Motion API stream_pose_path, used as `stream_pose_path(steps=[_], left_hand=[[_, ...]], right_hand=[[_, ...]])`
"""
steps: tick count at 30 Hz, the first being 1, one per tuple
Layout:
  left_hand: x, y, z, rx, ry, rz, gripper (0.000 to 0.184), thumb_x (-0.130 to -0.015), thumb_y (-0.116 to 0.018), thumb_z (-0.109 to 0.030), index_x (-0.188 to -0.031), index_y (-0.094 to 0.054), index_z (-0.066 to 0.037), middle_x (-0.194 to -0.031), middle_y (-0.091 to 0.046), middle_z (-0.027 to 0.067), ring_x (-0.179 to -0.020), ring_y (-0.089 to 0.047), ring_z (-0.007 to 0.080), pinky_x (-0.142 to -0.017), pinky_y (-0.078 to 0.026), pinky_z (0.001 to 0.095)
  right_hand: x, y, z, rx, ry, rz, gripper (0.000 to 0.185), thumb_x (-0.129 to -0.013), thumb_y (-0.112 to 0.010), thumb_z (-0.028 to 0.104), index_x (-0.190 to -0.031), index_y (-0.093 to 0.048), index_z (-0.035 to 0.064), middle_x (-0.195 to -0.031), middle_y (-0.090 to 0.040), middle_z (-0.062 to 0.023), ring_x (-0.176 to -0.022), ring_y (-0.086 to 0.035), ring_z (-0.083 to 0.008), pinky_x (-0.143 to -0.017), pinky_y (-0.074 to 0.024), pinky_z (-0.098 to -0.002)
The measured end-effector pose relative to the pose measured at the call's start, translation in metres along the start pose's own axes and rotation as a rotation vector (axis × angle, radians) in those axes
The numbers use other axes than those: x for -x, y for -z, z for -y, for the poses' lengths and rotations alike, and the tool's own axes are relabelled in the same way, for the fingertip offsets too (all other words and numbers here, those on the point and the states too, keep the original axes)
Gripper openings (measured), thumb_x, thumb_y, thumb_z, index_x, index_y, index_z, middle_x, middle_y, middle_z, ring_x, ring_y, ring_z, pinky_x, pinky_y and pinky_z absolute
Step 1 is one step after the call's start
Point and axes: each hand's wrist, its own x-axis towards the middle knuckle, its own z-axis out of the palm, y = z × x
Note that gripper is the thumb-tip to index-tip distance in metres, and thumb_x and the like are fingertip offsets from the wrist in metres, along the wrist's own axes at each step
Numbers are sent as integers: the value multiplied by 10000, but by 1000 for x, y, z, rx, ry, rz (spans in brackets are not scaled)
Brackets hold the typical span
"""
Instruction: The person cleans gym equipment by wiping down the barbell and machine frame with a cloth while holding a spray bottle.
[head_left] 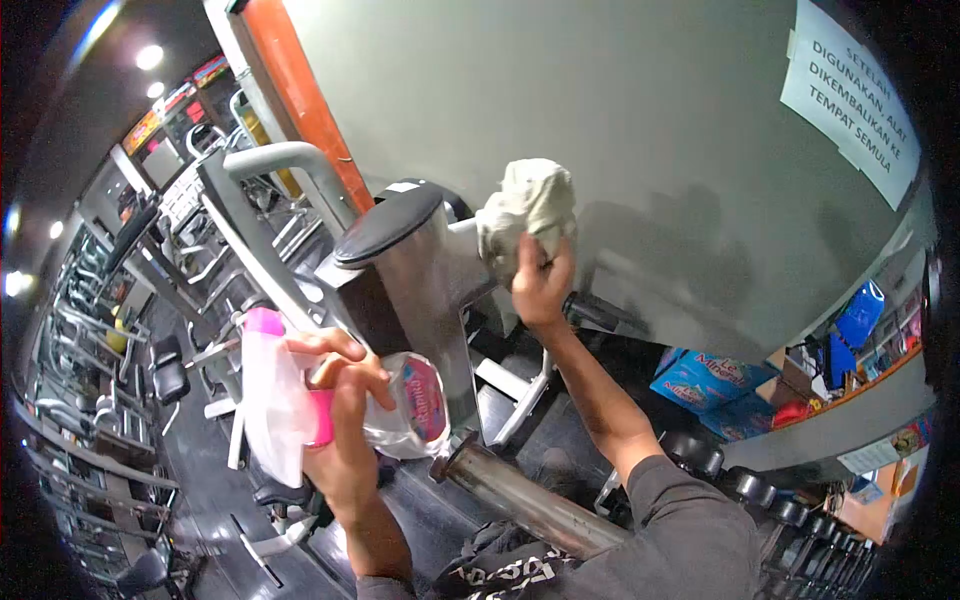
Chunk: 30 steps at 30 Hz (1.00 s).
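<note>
My left hand (pixel 345 410) is wrapped around a spray bottle (pixel 425 400) with a pink and white trigger head and a pink "Rapika" label. The bottle is tilted sideways, its clear body pointing right. Farther up, my right hand (pixel 545 285) grips a bunched, off-white cloth (pixel 530 200). That cloth is at the end of a light metal bar on a grey exercise machine (pixel 430 300); whether it presses on the bar is hard to tell. A black rounded pad (pixel 395 225) tops the machine, left of the cloth.
Below my hands a thick metal tube (pixel 530 500) crosses toward me. Dumbbells (pixel 790 515) line the lower right, near blue cartons (pixel 710 385). A grey wall (pixel 640 120) with a paper notice (pixel 850 95) stands ahead. More gym machines (pixel 180 370) fill the left.
</note>
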Motion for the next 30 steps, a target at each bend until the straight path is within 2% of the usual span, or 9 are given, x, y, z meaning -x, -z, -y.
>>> stream_pose_path(steps=[3,7,9,10,17,19,23,26,30], left_hand=[[6,12,-19,-31,51,-31,370,-894,-586,-91,-1217,-427,-7,-974,-518,107,-571,-522,130,-627,-460,305],[23,26,-31,-5,199,-12,388,-880,-646,-99,-1177,-410,-17,-971,-488,84,-638,-519,113,-575,-438,241],[33,32,-36,-91,238,-38,436,-865,-673,-112,-1195,-407,-10,-976,-490,88,-641,-517,105,-552,-436,230],[37,37,-36,-85,219,-24,475,-846,-696,-114,-1202,-407,8,-985,-492,98,-634,-522,106,-540,-438,228],[68,57,-56,-32,203,-73,551,-788,-732,-98,-1199,-403,65,-992,-482,127,-583,-514,108,-522,-417,235],[80,64,-61,-40,226,-67,560,-729,-693,-25,-1191,-385,49,-1006,-452,128,-563,-491,114,-526,-417,251],[118,87,-48,-116,159,-31,639,-692,-644,30,-1251,-335,24,-1143,-356,121,-621,-506,131,-539,-460,268],[148,99,-48,-240,243,-15,596,-718,-608,67,-1259,-379,-31,-1182,-411,156,-663,-553,139,-591,-488,269],[193,101,-23,-191,345,-136,558,-702,-575,133,-1227,-476,-29,-1038,-594,180,-706,-615,147,-593,-539,271]], right_hand=[[-16,-32,44,317,618,325,574,-659,-705,35,-1216,-584,111,-1465,-264,-242,-1329,-326,-390,-1110,-235,-514],[6,-65,71,441,679,467,459,-728,-626,25,-1144,-633,217,-1424,-373,-225,-1347,-287,-461,-1109,-239,-537],[9,-59,56,457,700,430,484,-714,-667,64,-1147,-621,275,-1447,-391,-118,-1378,-274,-389,-1125,-251,-506],[17,-58,52,467,699,390,439,-711,-649,68,-1110,-633,250,-1409,-452,-90,-1355,-333,-363,-1100,-320,-479],[89,-7,10,485,803,581,301,-703,-631,83,-970,-672,216,-1289,-544,-53,-1275,-432,-327,-1071,-371,-478],[115,16,9,651,650,711,288,-683,-634,51,-913,-684,216,-1110,-594,-51,-1146,-516,-302,-1033,-415,-487],[150,45,-20,695,588,743,363,-661,-619,4,-955,-688,206,-1056,-562,-78,-1085,-522,-297,-1042,-398,-496],[152,65,-27,524,57,828,476,-717,-579,-15,-1157,-641,155,-1214,-479,-161,-1144,-470,-318,-1036,-346,-467],[82,23,32,479,470,386,418,-761,-580,-4,-1178,-580,27,-1210,-453,-219,-1115,-460,-389,-955,-381,-446]])
